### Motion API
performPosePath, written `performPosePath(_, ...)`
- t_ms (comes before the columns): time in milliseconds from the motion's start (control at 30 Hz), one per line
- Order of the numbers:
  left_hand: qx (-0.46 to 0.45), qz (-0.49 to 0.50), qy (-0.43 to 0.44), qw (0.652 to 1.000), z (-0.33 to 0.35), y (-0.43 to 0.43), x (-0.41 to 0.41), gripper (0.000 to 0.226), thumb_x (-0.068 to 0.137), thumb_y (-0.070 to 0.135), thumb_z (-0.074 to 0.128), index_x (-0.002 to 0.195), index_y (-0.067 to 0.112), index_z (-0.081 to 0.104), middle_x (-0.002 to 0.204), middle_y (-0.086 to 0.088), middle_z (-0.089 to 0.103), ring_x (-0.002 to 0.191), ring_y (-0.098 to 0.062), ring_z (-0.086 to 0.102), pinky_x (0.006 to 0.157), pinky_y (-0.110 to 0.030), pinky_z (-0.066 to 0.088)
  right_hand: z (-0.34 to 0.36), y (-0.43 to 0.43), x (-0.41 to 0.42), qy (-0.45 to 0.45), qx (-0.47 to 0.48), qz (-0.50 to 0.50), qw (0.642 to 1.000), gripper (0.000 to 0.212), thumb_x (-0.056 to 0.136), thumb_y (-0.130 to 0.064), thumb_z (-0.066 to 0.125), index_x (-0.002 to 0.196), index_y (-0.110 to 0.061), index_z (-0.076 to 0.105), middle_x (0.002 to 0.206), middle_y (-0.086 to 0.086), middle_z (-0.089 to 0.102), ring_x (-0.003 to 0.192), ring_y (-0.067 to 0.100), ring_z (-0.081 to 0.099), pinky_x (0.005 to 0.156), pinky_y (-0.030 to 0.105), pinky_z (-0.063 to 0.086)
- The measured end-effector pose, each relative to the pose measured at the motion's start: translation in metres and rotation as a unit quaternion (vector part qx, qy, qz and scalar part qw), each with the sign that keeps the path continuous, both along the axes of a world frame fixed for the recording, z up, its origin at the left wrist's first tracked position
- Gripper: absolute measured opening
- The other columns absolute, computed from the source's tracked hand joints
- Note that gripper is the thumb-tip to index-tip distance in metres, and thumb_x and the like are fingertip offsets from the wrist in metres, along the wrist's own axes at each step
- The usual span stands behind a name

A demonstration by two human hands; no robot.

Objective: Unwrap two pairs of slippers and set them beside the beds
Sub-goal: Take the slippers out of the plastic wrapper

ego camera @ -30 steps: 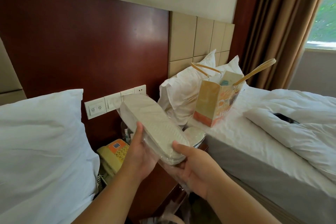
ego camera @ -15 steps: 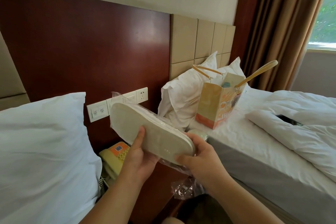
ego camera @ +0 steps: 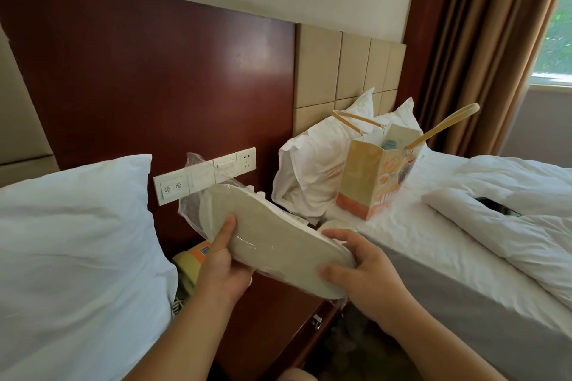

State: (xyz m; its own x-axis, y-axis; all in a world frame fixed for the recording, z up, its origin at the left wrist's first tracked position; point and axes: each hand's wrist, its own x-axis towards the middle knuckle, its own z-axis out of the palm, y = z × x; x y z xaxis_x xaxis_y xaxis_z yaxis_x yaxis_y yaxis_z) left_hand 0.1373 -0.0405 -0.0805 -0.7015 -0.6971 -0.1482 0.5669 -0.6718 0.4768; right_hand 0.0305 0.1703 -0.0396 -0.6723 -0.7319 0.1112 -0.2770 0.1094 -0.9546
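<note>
L hand (ego camera: 227, 269) & R hand (ego camera: 362, 272) both clamped on wrapped slippers (ego camera: 272, 238), soles up, tilted.

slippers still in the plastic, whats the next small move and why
Probably slide the slippers out toward the right hand. The plastic wrap hangs loose past their far end while the left hand has a grip on the wrapped middle.

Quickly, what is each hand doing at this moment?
Left hand: closed on the wrapped slippers.
Right hand: closed on the same slippers' near end.
</note>
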Motion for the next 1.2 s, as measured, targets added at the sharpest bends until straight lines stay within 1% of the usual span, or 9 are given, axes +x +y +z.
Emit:
performPosePath(100, -0.008, 0.001, -0.025, 1.000, 0.001, 0.001, 0.002, 0.065, 0.067, 0.024, 0.086, 0.125, 0.011, 0.060, 0.115, -0.015, 0.072, 0.101, -0.033, 0.071, 0.087, -0.056, 0.054, 0.001, -0.002, -0.002, 0.012, 0.037, 0.003, 0.999, 0.047, 0.073, -0.017, 0.085, 0.099, -0.051, 0.066, 0.095, -0.005, 0.076, 0.071, 0.012, 0.076, 0.057, 0.031, 0.063)
performPosePath(267, -0.032, -0.015, -0.064, 0.997, 0.000, 0.008, 0.000, 0.072, 0.059, 0.026, 0.090, 0.124, 0.008, 0.062, 0.115, -0.016, 0.072, 0.103, -0.033, 0.070, 0.095, -0.059, 0.049, 0.009, -0.011, 0.000, 0.050, 0.084, 0.021, 0.995, 0.042, 0.072, -0.039, 0.091, 0.102, -0.052, 0.064, 0.093, -0.013, 0.076, 0.071, -0.003, 0.073, 0.052, 0.014, 0.054)
performPosePath(433, -0.043, 0.014, -0.087, 0.995, 0.005, -0.005, 0.006, 0.062, 0.063, 0.026, 0.087, 0.118, 0.010, 0.063, 0.107, -0.014, 0.075, 0.092, -0.030, 0.074, 0.070, -0.047, 0.060, 0.019, -0.007, -0.009, 0.073, 0.106, 0.028, 0.991, 0.036, 0.079, -0.034, 0.087, 0.103, -0.051, 0.067, 0.093, -0.014, 0.076, 0.072, -0.005, 0.072, 0.051, 0.011, 0.052)
performPosePath(500, -0.054, 0.019, -0.092, 0.994, 0.006, -0.010, 0.007, 0.060, 0.063, 0.026, 0.088, 0.117, 0.011, 0.065, 0.107, -0.013, 0.075, 0.091, -0.029, 0.074, 0.066, -0.046, 0.060, 0.020, -0.005, -0.011, 0.074, 0.111, 0.029, 0.991, 0.035, 0.080, -0.033, 0.087, 0.105, -0.049, 0.069, 0.093, -0.013, 0.077, 0.073, -0.003, 0.073, 0.054, 0.013, 0.053)
performPosePath(733, -0.111, 0.008, -0.069, 0.991, -0.002, -0.003, 0.006, 0.086, 0.057, 0.048, 0.092, 0.129, 0.015, 0.060, 0.122, -0.016, 0.068, 0.109, -0.033, 0.067, 0.079, -0.051, 0.056, 0.013, -0.005, -0.014, 0.087, 0.124, 0.020, 0.988, 0.037, 0.081, -0.033, 0.085, 0.111, -0.046, 0.069, 0.098, -0.013, 0.076, 0.074, 0.000, 0.073, 0.054, 0.013, 0.053)
performPosePath(833, -0.111, -0.003, -0.096, 0.989, -0.009, 0.009, 0.005, 0.081, 0.066, 0.036, 0.088, 0.136, 0.018, 0.053, 0.129, -0.015, 0.064, 0.115, -0.036, 0.062, 0.085, -0.055, 0.055, 0.009, -0.006, -0.016, 0.080, 0.118, 0.008, 0.990, 0.035, 0.080, -0.034, 0.085, 0.108, -0.047, 0.069, 0.098, -0.012, 0.076, 0.072, 0.000, 0.073, 0.053, 0.014, 0.054)
performPosePath(900, -0.103, -0.007, -0.122, 0.987, -0.013, 0.019, 0.001, 0.083, 0.060, 0.028, 0.090, 0.134, 0.022, 0.052, 0.124, -0.009, 0.069, 0.109, -0.033, 0.067, 0.087, -0.059, 0.054, 0.008, -0.007, -0.017, 0.071, 0.114, 0.001, 0.991, 0.033, 0.079, -0.035, 0.086, 0.103, -0.048, 0.069, 0.097, -0.012, 0.077, 0.072, 0.000, 0.073, 0.053, 0.013, 0.053)
performPosePath(1067, -0.082, -0.030, -0.132, 0.987, -0.010, 0.032, -0.007, 0.072, 0.061, 0.016, 0.089, 0.126, 0.010, 0.060, 0.110, -0.014, 0.074, 0.096, -0.032, 0.073, 0.070, -0.046, 0.060, 0.002, -0.011, -0.014, 0.050, 0.112, -0.001, 0.992, 0.032, 0.076, -0.036, 0.087, 0.097, -0.050, 0.069, 0.093, -0.012, 0.075, 0.070, -0.003, 0.073, 0.049, 0.012, 0.052)
performPosePath(1200, -0.058, -0.014, -0.160, 0.985, -0.004, 0.015, -0.007, 0.067, 0.058, 0.019, 0.090, 0.119, 0.010, 0.064, 0.104, -0.014, 0.076, 0.090, -0.031, 0.074, 0.069, -0.047, 0.060, 0.000, -0.007, -0.017, 0.035, 0.113, -0.004, 0.993, 0.028, 0.076, -0.034, 0.087, 0.094, -0.048, 0.071, 0.087, -0.015, 0.077, 0.070, 0.002, 0.075, 0.052, 0.018, 0.056)
